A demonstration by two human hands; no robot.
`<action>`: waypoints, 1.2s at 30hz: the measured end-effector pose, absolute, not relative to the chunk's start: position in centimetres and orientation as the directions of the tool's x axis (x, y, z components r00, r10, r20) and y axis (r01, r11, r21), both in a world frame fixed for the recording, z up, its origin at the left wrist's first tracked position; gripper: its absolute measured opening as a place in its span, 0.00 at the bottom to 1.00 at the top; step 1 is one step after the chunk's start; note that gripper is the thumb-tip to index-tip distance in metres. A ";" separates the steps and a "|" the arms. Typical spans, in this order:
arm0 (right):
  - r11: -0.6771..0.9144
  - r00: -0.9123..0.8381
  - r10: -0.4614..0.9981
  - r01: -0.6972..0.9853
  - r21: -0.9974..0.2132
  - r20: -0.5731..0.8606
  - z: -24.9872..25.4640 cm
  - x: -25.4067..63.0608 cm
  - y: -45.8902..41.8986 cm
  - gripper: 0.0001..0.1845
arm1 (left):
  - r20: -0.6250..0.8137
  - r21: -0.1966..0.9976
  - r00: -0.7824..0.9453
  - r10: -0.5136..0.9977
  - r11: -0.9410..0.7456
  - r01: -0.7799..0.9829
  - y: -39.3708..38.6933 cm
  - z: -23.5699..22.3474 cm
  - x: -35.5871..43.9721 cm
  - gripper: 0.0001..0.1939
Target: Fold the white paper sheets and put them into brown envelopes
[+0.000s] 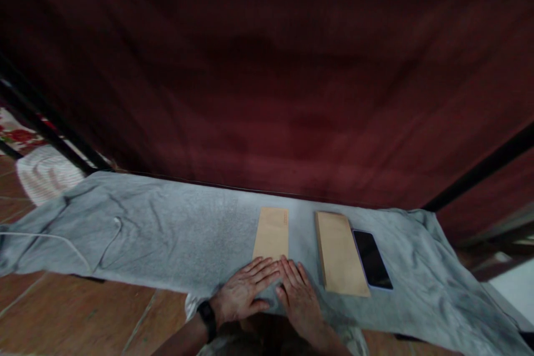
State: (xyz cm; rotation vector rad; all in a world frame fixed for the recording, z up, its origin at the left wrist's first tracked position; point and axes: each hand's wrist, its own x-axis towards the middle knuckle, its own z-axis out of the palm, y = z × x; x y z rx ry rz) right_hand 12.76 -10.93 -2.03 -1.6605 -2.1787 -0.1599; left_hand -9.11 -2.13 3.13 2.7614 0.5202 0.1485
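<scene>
A tan paper envelope lies flat on the grey cloth in front of me, with small print near its upper right corner. My left hand rests on the envelope's near end, its fingers stretched out and pointing right and away; a dark watch is on the wrist. Beside it, my right hand lies with straight fingers over the near right part of the envelope. The fingertips of both hands almost meet. The envelope's near edge is hidden under them. Neither hand is wrapped round anything.
To the right sits a stack of tan envelopes, and touching or close beside it a dark-screened phone. A white cable crosses the grey cloth at left. Behind rises a dark red curtain between black bars.
</scene>
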 end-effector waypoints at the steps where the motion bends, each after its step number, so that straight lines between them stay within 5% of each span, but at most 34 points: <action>1: 0.305 -0.235 0.897 0.942 -0.142 0.374 -1.9 12.8 -11.5 0.30 | 0.037 0.342 0.916 0.399 -0.867 0.363 -2.5 2.9 -9.3 0.40; 9: 0.306 -0.234 0.886 0.943 -0.128 0.399 -1.9 12.7 -12.4 0.28 | 0.111 0.320 0.721 0.684 -0.712 0.625 -1.8 0.6 -5.8 0.27; 16: 0.342 -0.255 0.853 0.932 -0.119 0.456 -1.7 12.8 -12.2 0.24 | 0.140 0.187 0.651 0.746 -0.665 0.723 3.1 -0.8 0.2 0.26; 26: 0.299 -0.204 0.876 0.941 -0.161 0.437 -0.7 12.3 -12.4 0.24 | 0.192 0.146 0.568 0.800 -0.596 0.790 4.8 -1.0 1.9 0.31; 36: 0.263 -0.195 0.896 0.957 -0.122 0.399 -1.5 12.0 -12.8 0.28 | 0.291 0.094 0.526 0.800 -0.571 0.816 1.6 -1.8 -4.3 0.33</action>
